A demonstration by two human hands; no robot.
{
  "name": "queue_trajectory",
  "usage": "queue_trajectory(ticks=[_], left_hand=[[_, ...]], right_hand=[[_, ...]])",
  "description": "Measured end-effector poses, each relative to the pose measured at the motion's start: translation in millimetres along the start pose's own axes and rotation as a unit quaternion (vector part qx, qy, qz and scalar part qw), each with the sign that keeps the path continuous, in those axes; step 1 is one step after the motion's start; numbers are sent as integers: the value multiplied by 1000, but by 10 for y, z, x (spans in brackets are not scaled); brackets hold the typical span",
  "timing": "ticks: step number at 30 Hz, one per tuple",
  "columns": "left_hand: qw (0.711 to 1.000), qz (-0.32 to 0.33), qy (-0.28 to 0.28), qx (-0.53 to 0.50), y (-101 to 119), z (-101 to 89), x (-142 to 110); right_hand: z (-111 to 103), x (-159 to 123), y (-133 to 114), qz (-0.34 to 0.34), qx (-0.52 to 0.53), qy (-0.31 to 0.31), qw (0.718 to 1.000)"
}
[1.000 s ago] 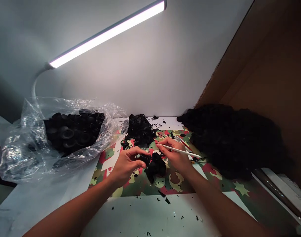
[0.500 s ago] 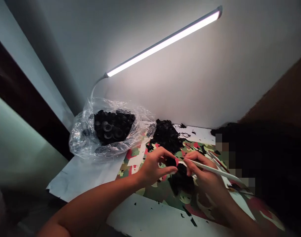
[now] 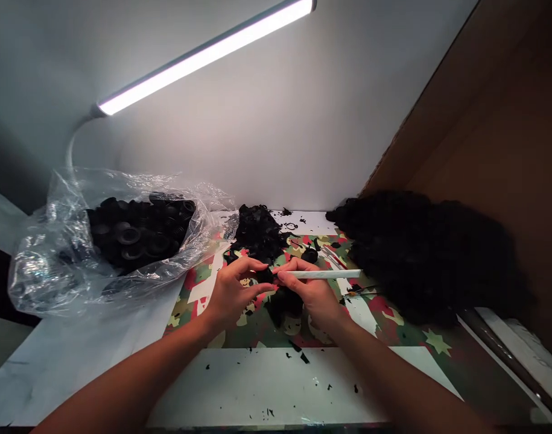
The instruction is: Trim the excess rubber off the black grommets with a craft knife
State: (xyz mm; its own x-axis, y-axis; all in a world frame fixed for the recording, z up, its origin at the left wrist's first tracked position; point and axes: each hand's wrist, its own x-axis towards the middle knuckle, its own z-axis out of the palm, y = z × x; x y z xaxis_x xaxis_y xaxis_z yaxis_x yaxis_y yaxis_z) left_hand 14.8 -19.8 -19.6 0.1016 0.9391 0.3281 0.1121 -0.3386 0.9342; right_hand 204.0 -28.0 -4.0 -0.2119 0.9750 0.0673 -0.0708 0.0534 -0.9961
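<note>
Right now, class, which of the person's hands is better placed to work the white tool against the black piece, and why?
Probably the right hand: it grips the white tool, with its fingertips beside the black piece. The left hand is occupied holding that piece.

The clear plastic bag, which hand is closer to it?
Left. The left hand is to the right of the clear plastic bag; the right hand is farther right, holding a white pen-like tool.

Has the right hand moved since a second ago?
Yes: judged against the pile of black scraps, the right hand, holding the white tool, has shifted left, toward the left hand.
</note>
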Motion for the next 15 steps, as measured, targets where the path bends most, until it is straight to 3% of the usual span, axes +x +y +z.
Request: queue_trajectory(ticks=[4,8,10,12,15], left_hand=[[984,-121,-40,-122,-47,9,24],[982,-119,-51,-135,-50,30,7],[994,-61,-49,-74,13,6,24],[997,51,-27,59,105,-96,104],[934,182,68,301,222,-470,319]], right_hand=[[-11,25,39,16,47,22,999],[-29,29,55,27,49,17,998],[-44,21,49,13,23,7,1000],[-66,21,43,-8,-12,-5,1000],[-102,46,51,-33,-43,14,998]])
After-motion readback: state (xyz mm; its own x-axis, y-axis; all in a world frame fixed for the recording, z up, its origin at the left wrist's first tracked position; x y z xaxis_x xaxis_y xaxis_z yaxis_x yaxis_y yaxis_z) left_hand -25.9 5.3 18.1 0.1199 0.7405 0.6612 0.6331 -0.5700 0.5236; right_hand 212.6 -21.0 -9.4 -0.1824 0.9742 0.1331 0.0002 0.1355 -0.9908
